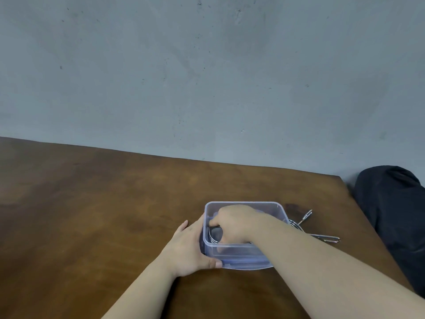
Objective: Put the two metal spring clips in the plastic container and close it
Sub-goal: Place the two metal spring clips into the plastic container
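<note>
The left hand (186,247) grips the left end wall of the clear plastic container (243,252), fingers wrapped around its near-left corner with the thumb on the front edge. The container rests open-topped on the brown desk (92,215), near the desk's right side. The right hand (232,223) reaches down into it, fingers closed on one metal spring clip (213,234) at the left interior. The second spring clip (322,237) lies on the desk just beside the container's right wall. A dark fabric object (395,215) sits beyond the desk's right edge.
</note>
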`<state>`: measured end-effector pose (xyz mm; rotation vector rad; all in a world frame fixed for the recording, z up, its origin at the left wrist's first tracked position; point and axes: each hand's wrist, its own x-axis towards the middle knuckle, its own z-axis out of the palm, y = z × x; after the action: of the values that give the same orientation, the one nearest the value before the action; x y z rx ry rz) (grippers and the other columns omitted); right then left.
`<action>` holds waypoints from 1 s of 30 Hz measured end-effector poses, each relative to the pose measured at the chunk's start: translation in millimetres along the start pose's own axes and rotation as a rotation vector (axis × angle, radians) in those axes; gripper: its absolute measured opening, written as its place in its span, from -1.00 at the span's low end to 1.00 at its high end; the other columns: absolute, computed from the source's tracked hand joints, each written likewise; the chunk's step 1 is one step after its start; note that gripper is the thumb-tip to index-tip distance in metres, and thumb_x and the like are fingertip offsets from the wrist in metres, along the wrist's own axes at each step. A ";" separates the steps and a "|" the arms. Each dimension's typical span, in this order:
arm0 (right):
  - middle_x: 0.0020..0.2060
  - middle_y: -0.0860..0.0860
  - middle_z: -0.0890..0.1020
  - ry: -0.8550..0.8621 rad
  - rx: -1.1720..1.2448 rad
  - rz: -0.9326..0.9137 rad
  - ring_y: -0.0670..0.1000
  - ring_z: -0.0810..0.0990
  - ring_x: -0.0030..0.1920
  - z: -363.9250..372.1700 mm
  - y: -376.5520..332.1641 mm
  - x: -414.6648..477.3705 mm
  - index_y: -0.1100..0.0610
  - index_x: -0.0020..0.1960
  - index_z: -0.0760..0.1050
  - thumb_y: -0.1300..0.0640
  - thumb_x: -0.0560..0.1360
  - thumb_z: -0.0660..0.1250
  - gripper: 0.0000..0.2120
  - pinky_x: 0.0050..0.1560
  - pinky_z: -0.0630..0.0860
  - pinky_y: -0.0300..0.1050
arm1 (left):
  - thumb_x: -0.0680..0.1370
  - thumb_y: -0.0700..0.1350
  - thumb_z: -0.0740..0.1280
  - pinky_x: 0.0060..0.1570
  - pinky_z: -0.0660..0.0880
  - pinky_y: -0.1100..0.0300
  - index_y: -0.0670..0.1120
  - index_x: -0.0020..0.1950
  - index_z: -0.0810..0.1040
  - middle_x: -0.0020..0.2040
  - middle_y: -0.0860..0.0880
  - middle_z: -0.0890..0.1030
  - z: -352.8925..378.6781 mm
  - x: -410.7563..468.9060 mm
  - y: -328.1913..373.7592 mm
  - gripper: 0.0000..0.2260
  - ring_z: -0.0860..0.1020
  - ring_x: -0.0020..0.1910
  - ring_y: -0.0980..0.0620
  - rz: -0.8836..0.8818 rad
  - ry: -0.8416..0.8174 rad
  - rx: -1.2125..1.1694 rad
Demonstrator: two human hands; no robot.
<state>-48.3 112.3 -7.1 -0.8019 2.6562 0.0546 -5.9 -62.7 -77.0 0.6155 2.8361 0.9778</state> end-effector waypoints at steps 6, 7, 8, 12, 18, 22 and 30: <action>-0.09 -0.01 0.68 0.049 0.095 0.074 0.08 0.63 -0.09 -2.1 4.5 -1.1 -0.03 0.02 0.57 -0.17 0.40 0.48 -0.71 -0.23 0.51 -0.03 | 0.26 0.30 0.50 0.59 -0.04 -0.02 0.28 0.60 -0.06 0.49 0.34 0.35 2.8 6.5 -0.3 0.06 0.24 0.51 0.29 0.006 0.029 0.022; -0.09 -0.02 0.67 0.107 0.120 0.073 0.09 0.62 -0.08 -5.0 7.0 -6.5 -0.03 -0.03 0.57 -0.20 0.40 0.46 -0.71 -0.19 0.54 0.00 | 0.26 0.30 0.50 0.59 -0.03 -0.03 0.29 0.60 -0.06 0.49 0.34 0.34 3.4 6.8 -1.1 0.06 0.24 0.50 0.29 0.010 0.030 0.026; -0.06 -0.04 0.67 0.175 0.144 0.071 0.07 0.62 -0.03 -9.6 11.3 -14.4 -0.03 0.00 0.61 -0.23 0.42 0.44 -0.69 -0.10 0.57 0.02 | 0.26 0.29 0.50 0.58 -0.02 -0.03 0.29 0.60 -0.05 0.48 0.35 0.35 4.0 7.3 -2.0 0.05 0.26 0.49 0.31 0.011 0.030 0.026; 0.04 -0.17 0.66 0.485 0.403 0.097 -0.15 0.54 0.03 -33.0 49.7 -59.8 -0.06 0.19 0.70 -0.04 0.59 0.37 -0.77 0.06 0.45 -0.26 | 0.25 0.32 0.50 0.57 -0.03 0.00 0.28 0.60 -0.06 0.47 0.37 0.33 7.3 9.6 -6.3 0.06 0.24 0.47 0.36 0.019 0.035 0.035; 0.07 -0.10 0.66 0.539 0.472 0.414 -0.02 0.62 0.16 -2.5 138.6 -101.6 -0.01 0.18 0.69 0.32 0.54 0.35 -0.66 0.15 0.44 -0.20 | 0.27 0.35 0.47 0.58 -0.03 0.00 0.31 0.58 0.03 0.48 0.39 0.30 9.1 9.8 -10.0 -0.01 0.23 0.48 0.36 0.022 0.051 0.051; 0.29 -0.12 0.50 0.166 0.378 0.403 -0.04 0.46 0.31 31.2 153.4 -112.0 -0.12 0.43 0.50 0.17 0.43 0.47 -0.41 0.32 0.40 -0.12 | 0.30 0.31 0.45 0.57 0.03 -0.01 0.31 0.56 0.09 0.46 0.38 0.32 7.7 9.1 -9.2 -0.10 0.23 0.47 0.31 0.038 0.067 0.065; 0.13 -0.13 0.53 0.150 0.215 0.392 -0.01 0.43 0.31 56.3 150.8 -104.8 -0.15 0.23 0.52 0.07 0.39 0.43 -0.59 0.58 -0.12 0.33 | 0.33 0.30 0.42 0.55 0.10 -0.04 0.29 0.52 0.18 0.39 0.35 0.41 7.5 9.1 -7.8 -0.20 0.30 0.43 0.26 0.044 0.054 0.073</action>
<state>-30.4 301.9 -32.7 -0.2190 2.8589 -0.1943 -15.4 -60.3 -87.2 0.6719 2.9293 0.9141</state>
